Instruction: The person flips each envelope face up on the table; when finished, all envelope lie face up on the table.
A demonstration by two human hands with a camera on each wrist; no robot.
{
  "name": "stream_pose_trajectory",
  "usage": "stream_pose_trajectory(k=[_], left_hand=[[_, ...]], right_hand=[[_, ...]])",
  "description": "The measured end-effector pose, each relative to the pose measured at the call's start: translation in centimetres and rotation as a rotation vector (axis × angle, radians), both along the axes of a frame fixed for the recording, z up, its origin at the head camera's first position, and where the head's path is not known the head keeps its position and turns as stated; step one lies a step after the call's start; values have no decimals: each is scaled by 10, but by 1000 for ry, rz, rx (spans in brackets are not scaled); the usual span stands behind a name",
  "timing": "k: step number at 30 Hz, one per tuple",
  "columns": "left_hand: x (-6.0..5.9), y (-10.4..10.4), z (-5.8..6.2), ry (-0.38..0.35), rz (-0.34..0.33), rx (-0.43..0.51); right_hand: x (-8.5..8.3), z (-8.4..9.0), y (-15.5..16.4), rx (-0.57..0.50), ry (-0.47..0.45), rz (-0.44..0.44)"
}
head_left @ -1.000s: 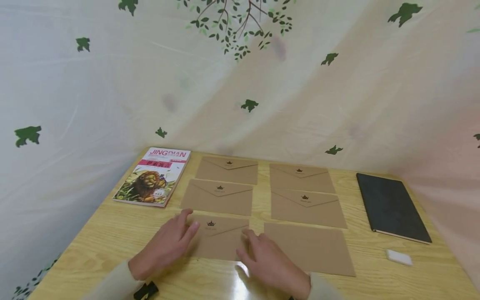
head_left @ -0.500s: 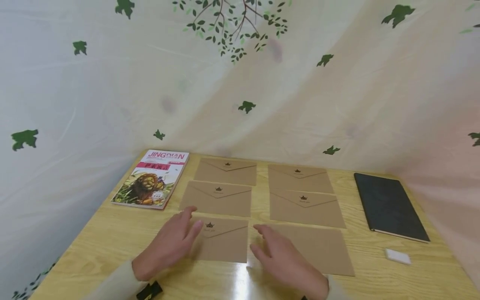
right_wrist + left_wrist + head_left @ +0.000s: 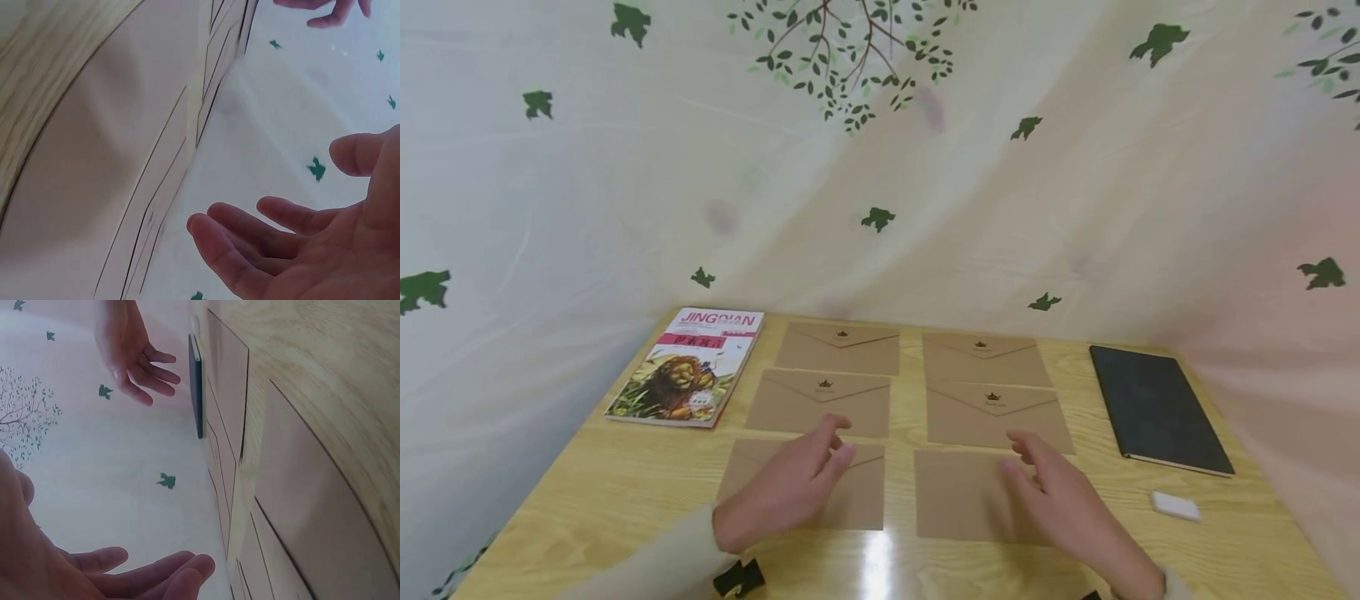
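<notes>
Head view shows your left hand (image 3: 790,487) and right hand (image 3: 1060,500) both loose, fingers out, holding nothing. Your left floats over the near-left envelope (image 3: 857,496), and your right floats over the plain near-right envelope (image 3: 958,496) on the table (image 3: 625,492). Come down flat and soft so the envelope does not slide into the others.

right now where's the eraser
In the head view the eraser lies near the table's right edge, just in front of the black notebook, right of the right hand.
</notes>
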State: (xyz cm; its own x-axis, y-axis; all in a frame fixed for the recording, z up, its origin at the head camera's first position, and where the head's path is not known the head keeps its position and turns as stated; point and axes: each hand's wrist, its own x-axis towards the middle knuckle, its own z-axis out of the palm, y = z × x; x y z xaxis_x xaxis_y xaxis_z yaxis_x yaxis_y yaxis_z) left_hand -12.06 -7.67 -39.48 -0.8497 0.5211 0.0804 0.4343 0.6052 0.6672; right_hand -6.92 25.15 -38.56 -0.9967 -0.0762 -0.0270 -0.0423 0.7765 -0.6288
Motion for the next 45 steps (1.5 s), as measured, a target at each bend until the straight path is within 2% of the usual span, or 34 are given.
stream_pose_trajectory(k=[4, 11, 19, 23, 29, 35, 42, 45], left_hand=[[-1, 11, -4, -29, -25, 10], [-5, 34, -12, -41, -92, 9], [-4, 60, -23, -74, -161, 11], [-4, 69, -28, -66, -152, -7], [-4, 76, -31, -92, -147, 0], [0, 81, -34, -106, -119, -4], [6, 86, -36, -106, -85, -5], [7, 87, -36, -107, -79, -10]], right_hand=[[1, 0, 16, 23, -26, -20], [0, -2, 43, 148, -57, -18], [6, -15, 49, 173, -127, 21], [9, -21, 51, 142, -152, 44], [11, -25, 55, 207, -89, 22], [12, -29, 52, 230, -79, 12], [11, -28, 48, 180, -80, -54], [11, -29, 49, 171, -39, -89]])
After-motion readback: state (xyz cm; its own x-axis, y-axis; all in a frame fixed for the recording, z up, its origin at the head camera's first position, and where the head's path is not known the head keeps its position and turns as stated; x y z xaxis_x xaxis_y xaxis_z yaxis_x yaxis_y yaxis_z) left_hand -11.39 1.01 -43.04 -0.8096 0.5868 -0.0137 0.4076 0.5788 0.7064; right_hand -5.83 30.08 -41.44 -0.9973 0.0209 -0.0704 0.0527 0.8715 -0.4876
